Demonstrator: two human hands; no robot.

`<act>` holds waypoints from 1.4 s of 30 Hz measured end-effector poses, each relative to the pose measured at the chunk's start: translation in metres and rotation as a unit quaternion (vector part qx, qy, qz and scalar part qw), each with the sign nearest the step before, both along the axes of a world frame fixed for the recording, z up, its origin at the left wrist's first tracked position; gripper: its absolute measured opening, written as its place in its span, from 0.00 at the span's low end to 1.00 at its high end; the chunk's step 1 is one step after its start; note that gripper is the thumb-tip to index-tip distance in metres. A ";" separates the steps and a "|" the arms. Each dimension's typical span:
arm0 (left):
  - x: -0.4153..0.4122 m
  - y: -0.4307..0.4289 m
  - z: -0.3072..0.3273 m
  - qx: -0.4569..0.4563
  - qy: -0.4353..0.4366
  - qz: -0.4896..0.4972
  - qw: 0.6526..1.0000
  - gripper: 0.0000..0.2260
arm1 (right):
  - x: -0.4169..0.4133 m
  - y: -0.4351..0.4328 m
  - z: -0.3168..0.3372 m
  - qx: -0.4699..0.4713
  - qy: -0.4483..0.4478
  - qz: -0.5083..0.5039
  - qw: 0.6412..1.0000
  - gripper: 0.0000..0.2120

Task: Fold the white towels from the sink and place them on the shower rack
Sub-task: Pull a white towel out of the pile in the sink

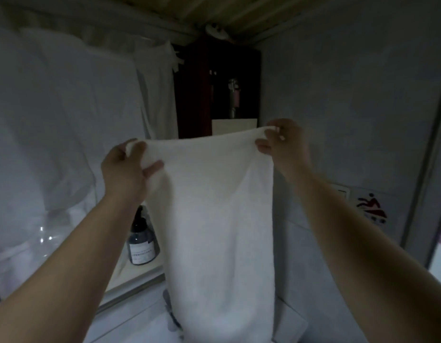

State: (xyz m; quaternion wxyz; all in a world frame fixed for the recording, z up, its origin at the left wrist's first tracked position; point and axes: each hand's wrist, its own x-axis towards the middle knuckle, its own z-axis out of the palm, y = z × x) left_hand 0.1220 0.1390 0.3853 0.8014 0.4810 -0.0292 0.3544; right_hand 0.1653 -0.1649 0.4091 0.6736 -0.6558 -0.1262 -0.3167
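Hands on towel, dark bottle behind

Setting: a bathroom, dimly lit. Evidence noted: a dark pump bottle stood on a narrow ledge at the wall. A red slip-warning sticker was fixed to the pale wall beside a switch plate (possibly a hotel room). White towel in view; white cloth hung at left; slatted ceiling overhead.

A dark pump bottle stands beside a mirror.
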 end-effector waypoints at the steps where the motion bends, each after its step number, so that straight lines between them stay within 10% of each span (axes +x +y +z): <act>1: -0.003 0.000 0.005 0.013 -0.026 0.013 1.000 0.03 | 0.000 0.004 0.000 -0.003 -0.006 -0.011 1.000 0.09; 23: -0.019 -0.015 0.011 0.121 -0.108 0.120 0.979 0.03 | 0.031 0.010 -0.003 -0.018 -0.029 -0.057 0.998 0.03; 42: -0.080 0.012 -0.015 0.106 -0.093 0.213 0.967 0.06 | 0.011 0.055 -0.028 0.074 -0.003 0.174 0.982 0.04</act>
